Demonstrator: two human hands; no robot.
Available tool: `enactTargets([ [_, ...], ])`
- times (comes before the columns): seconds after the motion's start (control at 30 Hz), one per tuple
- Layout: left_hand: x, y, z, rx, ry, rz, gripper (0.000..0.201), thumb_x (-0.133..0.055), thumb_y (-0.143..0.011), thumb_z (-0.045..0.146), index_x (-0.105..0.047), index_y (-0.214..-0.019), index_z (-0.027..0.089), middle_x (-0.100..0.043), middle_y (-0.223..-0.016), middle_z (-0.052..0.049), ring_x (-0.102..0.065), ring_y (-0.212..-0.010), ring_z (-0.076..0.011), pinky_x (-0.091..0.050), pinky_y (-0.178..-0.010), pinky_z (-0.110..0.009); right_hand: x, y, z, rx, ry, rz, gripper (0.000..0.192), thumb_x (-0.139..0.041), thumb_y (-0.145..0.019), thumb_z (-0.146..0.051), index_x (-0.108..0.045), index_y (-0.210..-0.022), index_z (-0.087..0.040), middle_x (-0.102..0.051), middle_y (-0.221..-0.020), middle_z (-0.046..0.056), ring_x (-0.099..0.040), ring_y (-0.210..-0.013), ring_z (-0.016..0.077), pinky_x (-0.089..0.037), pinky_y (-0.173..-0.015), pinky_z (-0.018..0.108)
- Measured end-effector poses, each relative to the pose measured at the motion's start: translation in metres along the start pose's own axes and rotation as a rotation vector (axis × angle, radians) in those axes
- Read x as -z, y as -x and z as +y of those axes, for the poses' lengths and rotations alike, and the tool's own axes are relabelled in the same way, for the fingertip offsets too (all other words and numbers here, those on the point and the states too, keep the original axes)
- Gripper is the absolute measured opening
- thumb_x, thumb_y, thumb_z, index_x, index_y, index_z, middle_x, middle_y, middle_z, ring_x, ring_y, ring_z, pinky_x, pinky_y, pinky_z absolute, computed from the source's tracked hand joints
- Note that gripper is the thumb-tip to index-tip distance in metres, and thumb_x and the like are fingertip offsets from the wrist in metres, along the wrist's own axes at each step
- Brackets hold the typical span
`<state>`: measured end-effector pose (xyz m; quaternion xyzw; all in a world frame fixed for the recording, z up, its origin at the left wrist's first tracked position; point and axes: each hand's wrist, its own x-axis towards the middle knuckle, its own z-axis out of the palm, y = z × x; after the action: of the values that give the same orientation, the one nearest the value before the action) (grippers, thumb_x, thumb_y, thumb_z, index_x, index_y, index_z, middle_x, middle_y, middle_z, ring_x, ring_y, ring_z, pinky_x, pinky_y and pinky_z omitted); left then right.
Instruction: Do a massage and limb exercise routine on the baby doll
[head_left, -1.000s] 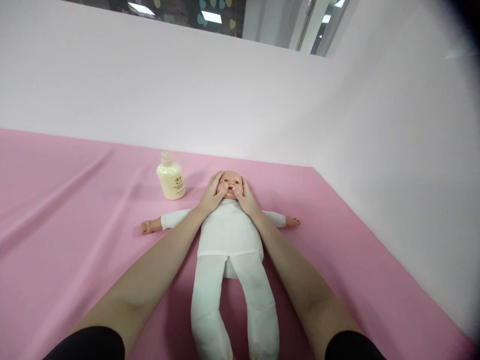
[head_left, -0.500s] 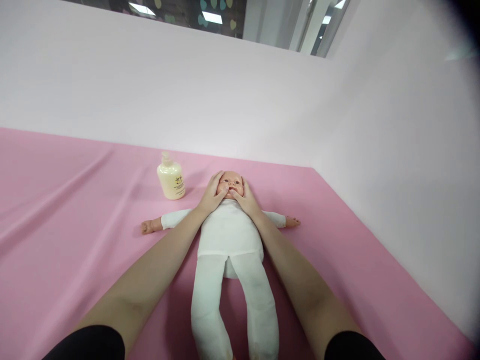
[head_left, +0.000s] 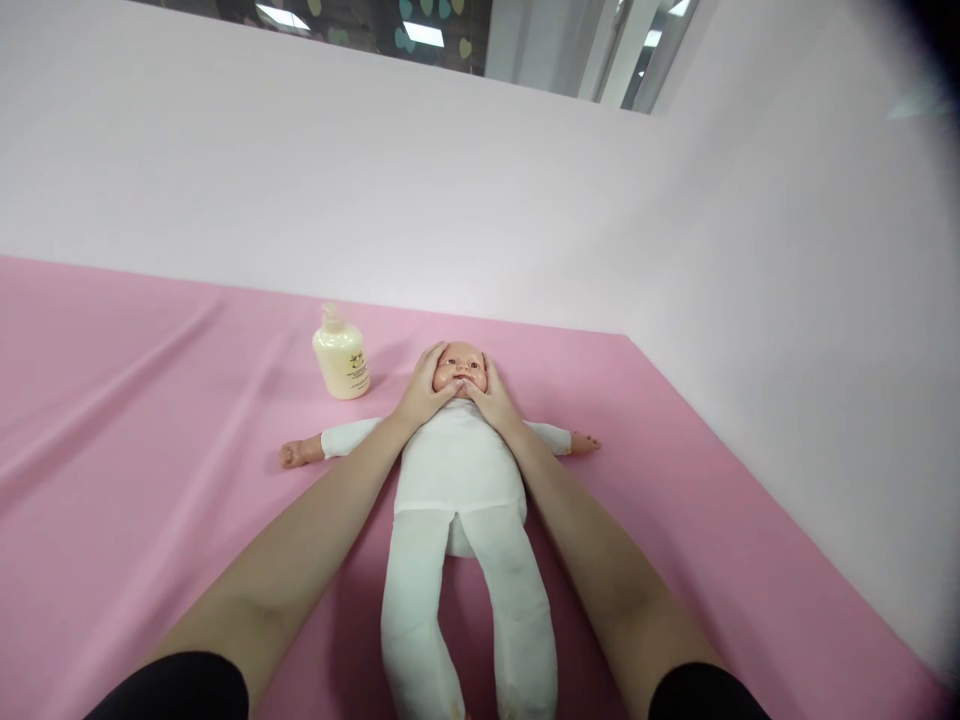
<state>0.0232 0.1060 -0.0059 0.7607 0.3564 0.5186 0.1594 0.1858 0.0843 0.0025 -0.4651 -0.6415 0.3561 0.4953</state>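
A baby doll (head_left: 459,460) with a white cloth body lies on its back, its arms stretched out to both sides and its legs toward me. My left hand (head_left: 425,392) cups one side of the doll's head (head_left: 461,358), fingers along the cheek and temple. On the other side my right hand (head_left: 495,397) holds the head in the same way. Both thumbs rest on the chin, close together just below the mouth. The ends of the fingers are partly hidden beside the head.
A pale yellow pump bottle (head_left: 343,358) stands upright to the left of the doll's head. Under everything lies a pink sheet (head_left: 187,430) with some creases. White walls (head_left: 375,190) rise behind and on the right, with a window strip above.
My thumbs have slid down slightly from the corners of the doll's mouth to its chin. The doll and the bottle stay where they were.
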Motion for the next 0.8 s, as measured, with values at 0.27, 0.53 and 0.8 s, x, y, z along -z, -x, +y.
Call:
enactTargets([
  [0.27,-0.0003,0.0001,0.0008,0.030,0.000,-0.007,0.073,-0.063,-0.076,0.047,-0.035,-0.136,0.017,-0.038,-0.140,-0.016,-0.036,-0.132,-0.0291,-0.029,-0.111,-0.048,0.0007,-0.0003,0.0015,-0.042,-0.013,-0.008,0.090,-0.062,-0.075,-0.048,-0.017,-0.147,-0.017,-0.029,-0.151,0.010,-0.028,-0.139,0.0210,-0.023,-0.115,0.036],
  [0.53,0.0006,0.0002,-0.0018,-0.026,0.005,-0.005,0.065,-0.056,-0.082,0.045,-0.033,-0.137,0.017,-0.038,-0.140,-0.016,-0.036,-0.132,-0.0280,-0.029,-0.111,-0.048,0.0006,0.0002,-0.0002,-0.018,-0.026,-0.015,0.085,-0.061,-0.077,-0.046,-0.019,-0.146,-0.020,-0.030,-0.150,0.007,-0.027,-0.140,0.0194,-0.020,-0.116,0.036],
  [0.8,0.0007,-0.0006,-0.0009,-0.002,0.073,0.017,0.053,-0.034,-0.093,0.051,-0.038,-0.135,0.019,-0.040,-0.140,-0.013,-0.035,-0.133,-0.0229,-0.025,-0.114,-0.044,0.0013,-0.0003,0.0071,-0.008,-0.012,-0.003,0.072,-0.043,-0.086,-0.056,-0.022,-0.146,-0.021,-0.026,-0.153,0.006,-0.025,-0.140,0.0165,-0.018,-0.117,0.037],
])
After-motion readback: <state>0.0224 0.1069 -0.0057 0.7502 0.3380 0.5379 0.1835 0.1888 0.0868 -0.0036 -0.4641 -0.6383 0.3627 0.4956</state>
